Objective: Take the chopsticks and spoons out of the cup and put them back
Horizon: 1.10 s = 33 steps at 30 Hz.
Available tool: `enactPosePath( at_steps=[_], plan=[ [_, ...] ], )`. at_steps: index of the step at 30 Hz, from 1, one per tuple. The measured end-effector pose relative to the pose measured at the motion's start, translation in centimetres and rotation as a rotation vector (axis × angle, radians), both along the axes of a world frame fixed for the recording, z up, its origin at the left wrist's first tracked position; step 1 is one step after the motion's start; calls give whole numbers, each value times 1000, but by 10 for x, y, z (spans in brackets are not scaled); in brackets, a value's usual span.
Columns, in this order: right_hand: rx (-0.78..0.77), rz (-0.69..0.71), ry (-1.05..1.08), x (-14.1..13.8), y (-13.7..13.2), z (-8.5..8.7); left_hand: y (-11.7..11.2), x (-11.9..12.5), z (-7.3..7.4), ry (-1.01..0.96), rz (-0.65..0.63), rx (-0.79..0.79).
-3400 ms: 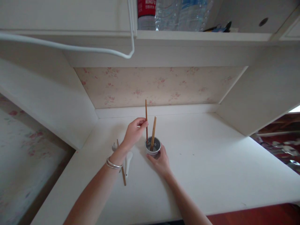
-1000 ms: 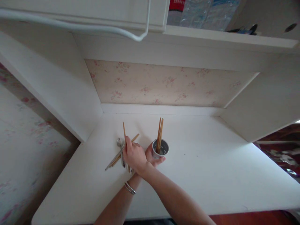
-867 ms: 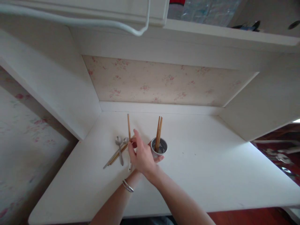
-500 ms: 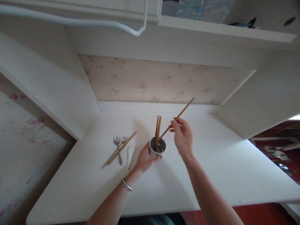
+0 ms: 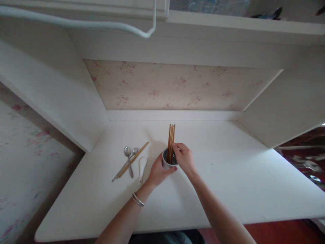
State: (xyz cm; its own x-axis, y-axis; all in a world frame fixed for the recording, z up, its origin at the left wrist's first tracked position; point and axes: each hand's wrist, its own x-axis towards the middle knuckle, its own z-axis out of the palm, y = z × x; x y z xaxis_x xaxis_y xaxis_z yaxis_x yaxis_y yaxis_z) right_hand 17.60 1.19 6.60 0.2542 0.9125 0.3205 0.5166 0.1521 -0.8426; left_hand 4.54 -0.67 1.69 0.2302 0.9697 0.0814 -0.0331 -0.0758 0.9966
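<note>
A small metal cup (image 5: pixel 166 162) stands on the white desk (image 5: pixel 228 183) with several brown chopsticks (image 5: pixel 171 137) upright in it. My left hand (image 5: pixel 157 172), with bangles on its wrist, is wrapped round the cup from the near left side. Over the cup's right rim is my right hand (image 5: pixel 183 158), its fingers pinched against the chopsticks low on their shafts. Left of the cup lie one more chopstick (image 5: pixel 134 158), two metal spoons (image 5: pixel 128 154) and a white ceramic spoon (image 5: pixel 141 165).
The desk sits in a white alcove with a floral back panel (image 5: pixel 177 84) and slanting side walls. A shelf above (image 5: pixel 228 23) holds bottles. A white cable (image 5: pixel 76 23) hangs across the top left. Red floor shows at the right.
My right hand has carried a chopstick from the pile on the left over to the cup and lowered it in among the others. My left hand still holds the cup.
</note>
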Motion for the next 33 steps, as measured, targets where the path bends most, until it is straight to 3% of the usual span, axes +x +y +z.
enactPosePath(
  at_steps=[6,13,19,22,26,30,33],
  plan=[
    [-52,52,130,6,-6,-6,-1,1,6,-18,5,-64],
    [-93,338,476,9,-39,-47,-3,1,13,-6,-41,0],
    [-54,205,426,-4,-42,-66,-6,-2,18,35,-84,155],
    [-35,221,431,-4,-41,-69,-12,-24,23,196,-39,227],
    [-48,230,479,-4,-42,-78,-10,-69,29,446,15,203],
    [-38,232,488,-4,-40,-85,9,-111,28,934,125,286],
    [-35,239,496,-3,-39,-88,19,-127,22,1325,168,334]
  ],
)
